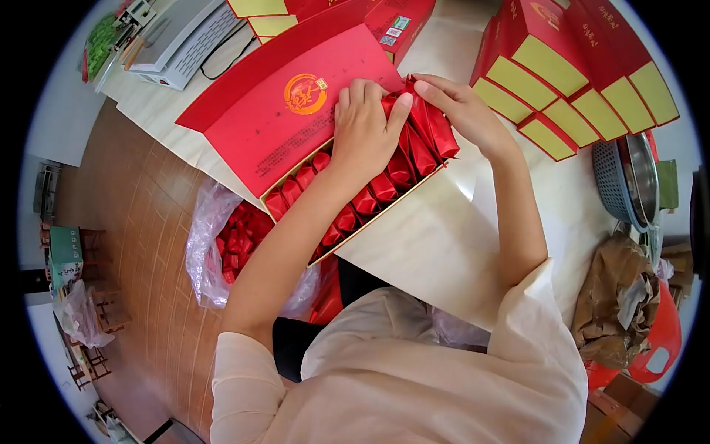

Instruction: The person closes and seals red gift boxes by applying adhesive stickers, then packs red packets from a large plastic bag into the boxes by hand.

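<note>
An open red gift box (255, 152) with a gold-edged tray lies slanted on the table, its lid raised behind and bearing an orange round emblem. Rows of shiny red foil packets (364, 201) fill the tray. At its far right end, my left hand (364, 129) has its fingers curled and its thumb against a red packet. My right hand (466, 115) pinches the top of a taller red foil packet (429, 133) at the box's right corner. The fingertips of both hands are close together, and the packets' lower parts are partly hidden.
Red boxes with yellow sides (555, 63) are stacked at the right. Below the table's left edge, a clear plastic bag (211, 255) holds more red packets. A blue-grey basket (610, 181) and crumpled brown paper (614, 296) are at right. A grey-white appliance (181, 44) stands back left.
</note>
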### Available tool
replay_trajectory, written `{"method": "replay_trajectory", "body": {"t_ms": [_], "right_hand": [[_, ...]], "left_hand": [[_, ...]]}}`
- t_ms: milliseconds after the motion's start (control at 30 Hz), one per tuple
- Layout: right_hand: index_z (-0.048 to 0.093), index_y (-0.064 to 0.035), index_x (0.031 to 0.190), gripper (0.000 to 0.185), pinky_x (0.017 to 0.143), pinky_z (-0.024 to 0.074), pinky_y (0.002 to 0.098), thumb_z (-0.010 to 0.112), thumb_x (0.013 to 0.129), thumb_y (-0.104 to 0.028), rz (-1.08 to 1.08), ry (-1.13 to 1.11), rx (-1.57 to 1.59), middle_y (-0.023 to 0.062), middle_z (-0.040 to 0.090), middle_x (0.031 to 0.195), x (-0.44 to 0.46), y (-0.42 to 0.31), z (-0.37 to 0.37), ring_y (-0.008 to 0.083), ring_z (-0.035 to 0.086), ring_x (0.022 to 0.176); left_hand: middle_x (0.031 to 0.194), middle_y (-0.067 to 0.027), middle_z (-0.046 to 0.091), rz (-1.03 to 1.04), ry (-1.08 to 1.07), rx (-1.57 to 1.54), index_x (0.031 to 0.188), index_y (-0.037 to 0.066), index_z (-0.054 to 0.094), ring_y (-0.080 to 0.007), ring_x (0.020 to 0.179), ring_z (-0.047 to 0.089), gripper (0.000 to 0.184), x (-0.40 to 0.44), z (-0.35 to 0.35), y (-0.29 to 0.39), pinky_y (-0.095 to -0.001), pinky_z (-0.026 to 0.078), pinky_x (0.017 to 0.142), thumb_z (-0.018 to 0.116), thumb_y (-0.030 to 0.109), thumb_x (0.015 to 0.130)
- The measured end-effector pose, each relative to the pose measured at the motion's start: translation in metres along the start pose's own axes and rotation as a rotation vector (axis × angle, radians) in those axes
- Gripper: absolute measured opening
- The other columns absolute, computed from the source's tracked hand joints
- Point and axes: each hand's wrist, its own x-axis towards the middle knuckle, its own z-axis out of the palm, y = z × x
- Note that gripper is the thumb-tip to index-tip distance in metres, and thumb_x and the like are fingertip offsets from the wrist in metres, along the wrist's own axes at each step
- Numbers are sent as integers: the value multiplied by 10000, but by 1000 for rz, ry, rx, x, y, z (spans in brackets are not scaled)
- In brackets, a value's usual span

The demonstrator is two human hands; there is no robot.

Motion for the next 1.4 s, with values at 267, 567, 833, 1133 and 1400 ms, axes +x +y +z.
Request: {"method": "replay_trajectory", "body": {"t_ms": [267, 567, 833, 1133, 1400], "right_hand": [[659, 6, 1061, 343, 822, 479, 399, 497, 964, -279, -110, 21, -434, 241, 665, 910, -1, -12, 16, 364, 642, 887], [595, 9, 907, 196, 588, 540, 431, 485, 922, -152, -186, 184, -1031, 206, 658, 700, -4, 21, 57, 377, 664, 659], [524, 21, 885, 105, 579, 543, 459, 489, 873, -77, -205, 261, -1059, 231, 650, 692, -2, 35, 65, 390, 666, 653], [556, 36, 1025, 498, 723, 499, 513, 441, 972, -445, -43, 183, -910, 283, 650, 835, -7, 15, 76, 451, 634, 799], [438, 19, 1313, 722, 893, 451, 471, 458, 919, -585, -29, 7, -841, 286, 617, 1105, -11, 11, 86, 437, 586, 1050]], "left_hand": [[1027, -141, 533, 99, 25, 51, 1017, 28, 568, -326, 978, 475, 296, -2, 0, -9, -423, 381, 886, 507, 314, 970], [1014, -88, 539, 148, 54, 316, 1074, 92, 567, -277, 977, 507, 257, 0, 12, -9, -392, 395, 829, 635, 218, 860], [1096, -151, 541, 103, 9, 24, 1170, 65, 538, -329, 1084, 492, 314, -7, -14, -14, -426, 379, 928, 595, 186, 887], [1397, -224, 329, -299, 413, -186, 1373, 14, 376, -364, 1334, 294, 467, -143, -84, -41, -435, 206, 1124, 483, 229, 972], [1376, -253, 319, -290, 391, -376, 1399, 28, 343, -398, 1307, 317, 479, -145, -81, -42, -447, 236, 1110, 445, 263, 995]]}}
